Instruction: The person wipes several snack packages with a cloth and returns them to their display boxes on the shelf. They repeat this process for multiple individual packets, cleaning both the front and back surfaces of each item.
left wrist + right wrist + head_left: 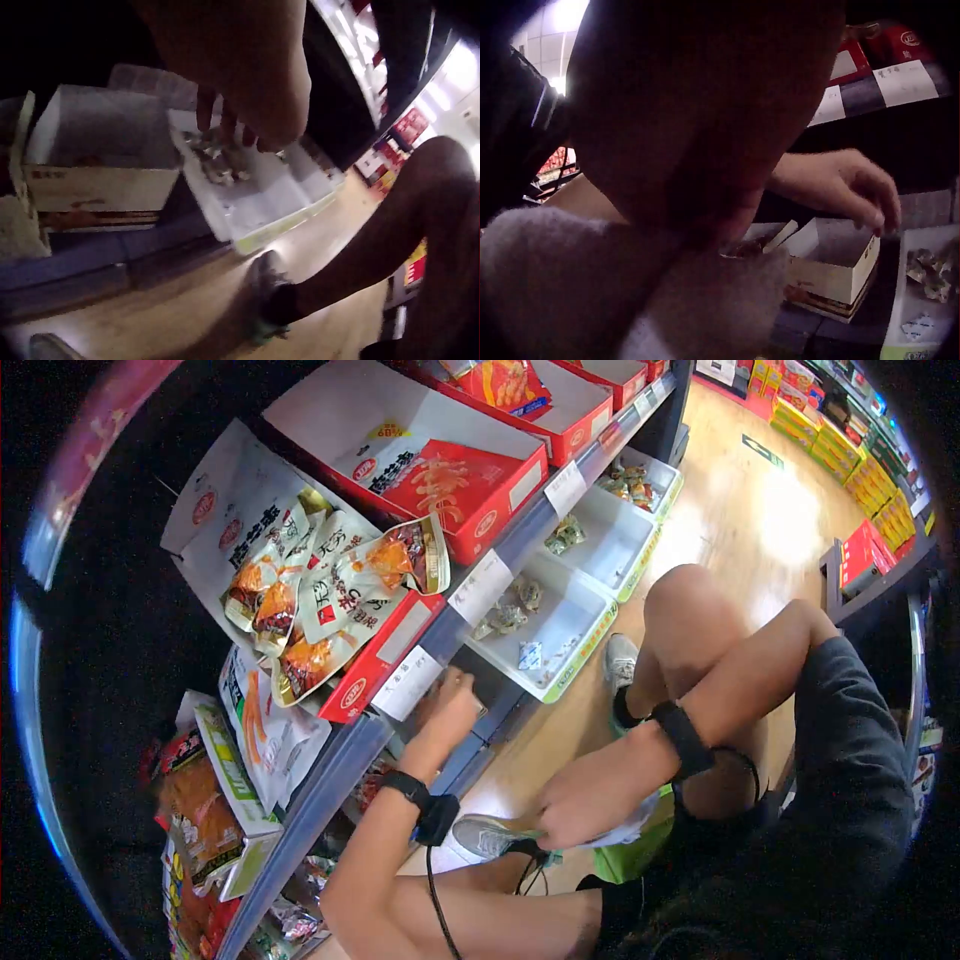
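Note:
My left hand point(447, 712) reaches under the upper shelf edge. In the left wrist view, its fingers point(229, 124) hang loosely over a white tray point(217, 214) of small wrapped packets point(223, 163). The right wrist view shows the same hand point(840, 184) above an open cardboard box point(829, 274), with nothing visible in its fingers. Low by the legs, my right hand point(595, 800) has its fingers curled round a pale cloth point(632, 822), whose fuzzy surface point(540, 277) fills the lower part of the right wrist view.
Red-and-white boxes point(500, 490) and shiny snack packs point(330, 585) stand on the upper shelf. White trays point(600, 545) line the lower level. Bent legs and shoes point(620, 660) are on the wooden floor point(715, 490). Another display point(865, 560) stands at the right.

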A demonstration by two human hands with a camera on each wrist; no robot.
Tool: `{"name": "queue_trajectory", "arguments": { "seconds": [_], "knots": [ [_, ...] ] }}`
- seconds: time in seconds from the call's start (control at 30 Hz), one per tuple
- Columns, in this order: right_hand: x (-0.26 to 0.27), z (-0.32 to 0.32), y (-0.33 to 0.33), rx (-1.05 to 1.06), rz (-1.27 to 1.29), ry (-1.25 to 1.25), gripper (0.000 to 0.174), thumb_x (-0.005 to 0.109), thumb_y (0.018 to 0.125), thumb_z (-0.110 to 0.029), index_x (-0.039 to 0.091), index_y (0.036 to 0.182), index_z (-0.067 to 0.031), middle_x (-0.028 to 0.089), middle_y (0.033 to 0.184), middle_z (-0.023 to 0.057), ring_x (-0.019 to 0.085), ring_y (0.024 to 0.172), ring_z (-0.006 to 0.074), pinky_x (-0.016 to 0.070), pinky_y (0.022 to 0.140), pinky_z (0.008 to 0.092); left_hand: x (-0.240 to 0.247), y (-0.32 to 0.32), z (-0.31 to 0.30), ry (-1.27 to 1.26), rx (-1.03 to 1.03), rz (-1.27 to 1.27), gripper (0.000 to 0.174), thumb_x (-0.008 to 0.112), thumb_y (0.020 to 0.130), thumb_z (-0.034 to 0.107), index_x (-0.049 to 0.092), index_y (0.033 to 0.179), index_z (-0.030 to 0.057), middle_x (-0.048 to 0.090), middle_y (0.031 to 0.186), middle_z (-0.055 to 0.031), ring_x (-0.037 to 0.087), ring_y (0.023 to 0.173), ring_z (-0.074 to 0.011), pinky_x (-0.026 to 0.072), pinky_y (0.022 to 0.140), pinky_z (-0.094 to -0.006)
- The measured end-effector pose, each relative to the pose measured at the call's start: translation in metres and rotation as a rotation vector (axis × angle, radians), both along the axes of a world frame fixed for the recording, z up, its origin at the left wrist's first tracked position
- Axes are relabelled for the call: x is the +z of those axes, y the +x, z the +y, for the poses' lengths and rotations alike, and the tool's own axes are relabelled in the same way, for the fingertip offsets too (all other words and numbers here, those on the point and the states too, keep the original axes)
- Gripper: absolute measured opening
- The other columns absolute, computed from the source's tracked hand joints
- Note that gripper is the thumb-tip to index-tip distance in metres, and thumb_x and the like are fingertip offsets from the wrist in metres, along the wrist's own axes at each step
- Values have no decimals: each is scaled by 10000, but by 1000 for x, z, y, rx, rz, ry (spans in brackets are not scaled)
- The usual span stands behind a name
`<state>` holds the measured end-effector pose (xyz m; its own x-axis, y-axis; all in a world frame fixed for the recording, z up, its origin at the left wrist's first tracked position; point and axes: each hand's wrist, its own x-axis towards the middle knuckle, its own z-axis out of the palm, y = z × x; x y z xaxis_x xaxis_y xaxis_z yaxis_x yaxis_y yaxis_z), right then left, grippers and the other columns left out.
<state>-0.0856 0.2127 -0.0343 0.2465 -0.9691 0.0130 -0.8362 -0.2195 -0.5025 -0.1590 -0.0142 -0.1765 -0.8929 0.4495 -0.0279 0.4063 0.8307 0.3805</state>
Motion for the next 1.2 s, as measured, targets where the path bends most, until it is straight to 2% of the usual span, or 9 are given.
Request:
{"name": "queue_trajectory", "arguments": {
  "seconds": [0.07, 0.17, 0.3, 0.53, 0.73, 0.93, 0.97, 1.1, 1.2],
  "knots": [
    [-11, -1, 2, 18, -40, 2, 129, 547, 824, -129, 555, 867, -8, 604, 740, 132, 644, 740, 324, 523, 641, 417, -17, -7, -16, -119, 121, 17, 311, 531, 828, 71, 565, 1117, -41, 570, 1109, -244, 567, 1054, -380, 469, 876, -467],
    [-11, 1, 3, 15, -22, -38, 124, 546, 826, -133, 546, 883, -23, 592, 784, 106, 641, 776, 288, 529, 645, 392, -42, -25, -39, -160, 183, 242, 326, 524, 825, 73, 559, 1131, -36, 558, 1136, -259, 562, 1058, -384, 462, 872, -483],
    [-1, 6, -2, -19, 8, 18, 111, 537, 817, -126, 512, 871, -33, 539, 801, 87, 608, 783, 234, 506, 674, 342, -72, -38, -48, -322, 371, -3, 350, 517, 826, 75, 542, 1159, -33, 542, 1167, -260, 543, 1087, -390, 441, 896, -493],
    [1, 12, -2, -64, -103, -13, 113, 534, 824, -142, 494, 855, -42, 520, 827, 80, 582, 737, 219, 479, 665, 326, -97, -49, -58, -397, 500, -149, 394, 503, 827, 78, 511, 1207, -27, 514, 1221, -263, 508, 1137, -402, 403, 938, -512],
    [9, 13, -10, -61, -38, -65, 120, 543, 810, -137, 501, 875, -45, 521, 837, 75, 584, 760, 217, 483, 676, 331, -91, -44, -61, -378, 547, -201, 432, 492, 829, 81, 484, 1248, -23, 490, 1268, -265, 479, 1181, -412, 371, 975, -527],
    [-4, 18, -9, -33, 38, -11, 178, 538, 800, -133, 504, 921, -7, 546, 892, 100, 610, 864, 270, 498, 734, 379, -70, -31, -57, -335, 572, -236, 472, 480, 830, 84, 458, 1290, -18, 466, 1315, -268, 450, 1224, -422, 338, 1011, -543],
    [-2, 16, -10, -24, 2, 23, 163, 518, 819, -117, 507, 928, 3, 561, 898, 139, 615, 860, 318, 500, 729, 418, -66, -28, -56, -328, 577, -246, 478, 479, 830, 85, 453, 1297, -17, 462, 1322, -268, 445, 1232, -424, 333, 1017, -546],
    [-20, 13, -14, -120, -17, -45, 170, 486, 863, -129, 505, 954, 13, 569, 865, 188, 608, 784, 380, 495, 671, 459, -28, -13, -50, -278, 634, -269, 505, 471, 831, 87, 435, 1324, -14, 446, 1354, -270, 425, 1261, -431, 312, 1041, -556],
    [-21, 13, -27, -108, 52, -123, 189, 481, 873, -150, 508, 952, 19, 574, 878, 179, 608, 808, 385, 499, 674, 456, 9, 9, -38, -218, 706, -308, 525, 465, 831, 88, 422, 1345, -12, 434, 1377, -271, 411, 1282, -436, 296, 1059, -564]
  ]
}}
